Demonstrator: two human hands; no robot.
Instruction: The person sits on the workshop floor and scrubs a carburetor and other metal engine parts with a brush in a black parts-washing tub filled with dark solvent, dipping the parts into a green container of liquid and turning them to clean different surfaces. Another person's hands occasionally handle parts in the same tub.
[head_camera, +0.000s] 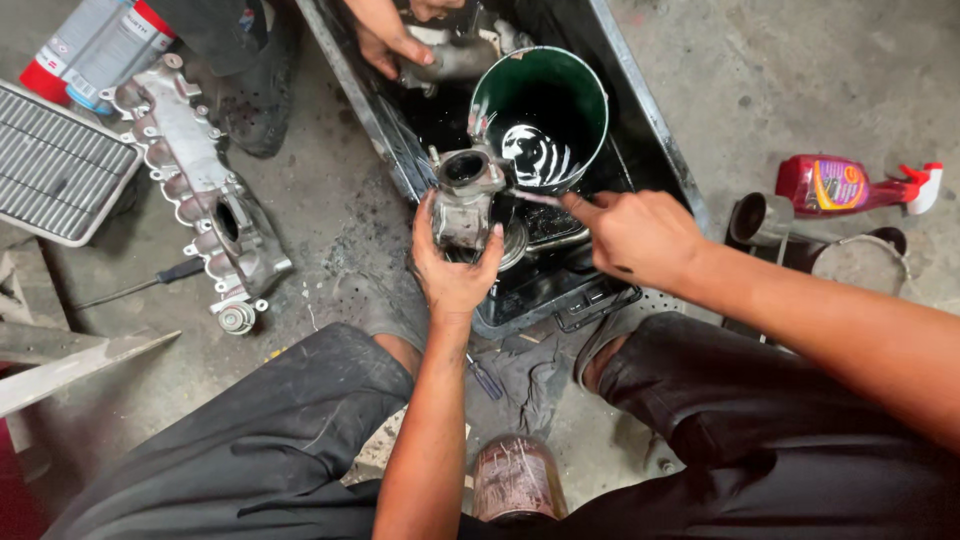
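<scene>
Right now my left hand (455, 265) is closed around a grimy metal housing (465, 195), fingers wrapped up both its sides, holding it upright over the near end of a black tray (660, 130) that sits on the concrete floor (800, 70). The housing's round opening faces up, just beside the near rim of a green bucket (545, 110) standing in the tray; dark liquid with pale streaks shows in the bucket's bottom. My right hand (635, 235) is pinched shut on a thin brush (530, 197), whose tip reaches toward the housing's upper right side; I cannot tell whether it touches. At the tray's far end, another person's hand (385, 35) rests on a curved grey pipe (455, 58), and that person's dark shoe (250, 105) stands just left of the tray. Left of the tray, well apart from my hands, an aluminium manifold (200, 185) lies on the floor, with a ribbed filter panel (55, 170) at the far left edge and a red-and-grey can (95, 45) in the top left corner. A screwdriver (150, 282) lies near the manifold's near end. To the right of the tray lie a red spray bottle (850, 185) and a short metal tube (760, 218). Between my knees stands a rusty tin (517, 478).
</scene>
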